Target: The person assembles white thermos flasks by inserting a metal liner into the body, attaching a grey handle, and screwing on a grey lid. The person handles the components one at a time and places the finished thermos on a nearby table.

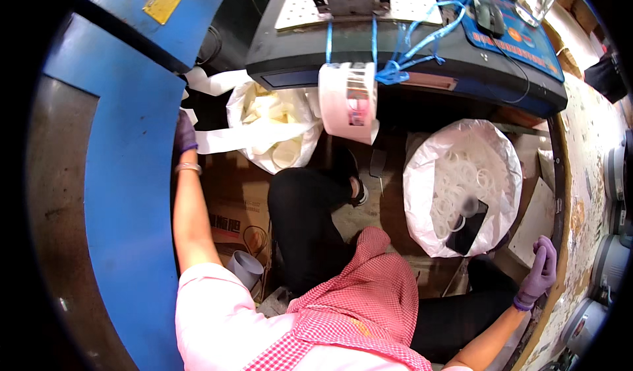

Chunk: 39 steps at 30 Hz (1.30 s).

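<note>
Black desk (290,49) beyond gloved hands (539,275)

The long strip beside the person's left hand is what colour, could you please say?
The strip is white; it shows best in the head view.

Machine (132,173) at your left, your left hand (185,133) alongside. Desk (287,54) before you; mat (521,48) on its right end, mouse (489,18) and tumbler (537,3) on mat. Label roll (339,104) hung at desk's front edge. Below desk level, first bag (264,162) near your left knee (290,189), strips (264,135) in it; second bag (417,199) farther right, rings (461,173) in it. Your right hand (541,272) right of second bag. Cylinder (245,269) beside your left arm (192,232).
</note>
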{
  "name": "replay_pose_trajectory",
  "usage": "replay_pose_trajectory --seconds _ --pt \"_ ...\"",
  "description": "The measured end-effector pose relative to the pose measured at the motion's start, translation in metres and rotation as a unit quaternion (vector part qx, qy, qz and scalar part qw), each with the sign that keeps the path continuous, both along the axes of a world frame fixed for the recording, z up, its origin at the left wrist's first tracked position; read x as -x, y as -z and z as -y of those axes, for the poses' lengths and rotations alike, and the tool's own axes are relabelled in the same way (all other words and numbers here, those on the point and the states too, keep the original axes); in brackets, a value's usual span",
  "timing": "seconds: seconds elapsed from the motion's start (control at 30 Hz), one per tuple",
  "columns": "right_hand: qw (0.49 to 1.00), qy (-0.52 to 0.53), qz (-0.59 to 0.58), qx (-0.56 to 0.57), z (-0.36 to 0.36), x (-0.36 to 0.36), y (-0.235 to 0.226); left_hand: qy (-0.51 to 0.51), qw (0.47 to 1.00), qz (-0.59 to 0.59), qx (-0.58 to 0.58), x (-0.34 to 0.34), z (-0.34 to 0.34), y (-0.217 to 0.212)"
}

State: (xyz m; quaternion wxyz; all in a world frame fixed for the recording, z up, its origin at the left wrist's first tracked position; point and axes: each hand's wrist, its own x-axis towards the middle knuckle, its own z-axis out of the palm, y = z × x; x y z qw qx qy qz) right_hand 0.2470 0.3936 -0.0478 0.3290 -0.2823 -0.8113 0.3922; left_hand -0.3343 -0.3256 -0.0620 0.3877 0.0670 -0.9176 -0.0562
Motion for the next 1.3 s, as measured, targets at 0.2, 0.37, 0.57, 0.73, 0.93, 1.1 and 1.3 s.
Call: replay_pose_trajectory --seconds 0.2,0.37,0.57,0.73,0.93,1.1,1.3 --pt "0.999 -0.009 0.035 -0.026 0.007 0.021 0.005 0.134 0.987 0.021 -0.089 -0.04 -0.08 0.1" --pt "0.993 -0.035 0.082 -0.073 0.001 0.04 0.027 0.312 0.84 0.386 -0.219 -0.026 -0.114 0.277" --pt "0.973 -0.075 0.179 -0.127 0.017 0.063 0.03 0.367 0.676 0.637 0.057 -0.016 -0.138 0.296" --pt "0.964 -0.088 0.214 -0.13 0.025 0.081 0.033 0.125 0.641 0.632 0.418 -0.009 -0.201 0.244" --pt "0.956 -0.096 0.247 -0.125 0.019 0.09 0.046 0.295 0.732 0.606 0.102 0.022 -0.197 0.323" --pt "0.949 -0.122 0.258 -0.133 0.026 0.102 0.046 0.397 0.699 0.595 -0.002 -0.009 -0.202 0.312" --pt "0.954 -0.142 0.237 -0.121 0.038 0.104 0.03 0.388 0.708 0.589 0.031 -0.026 -0.184 0.215"
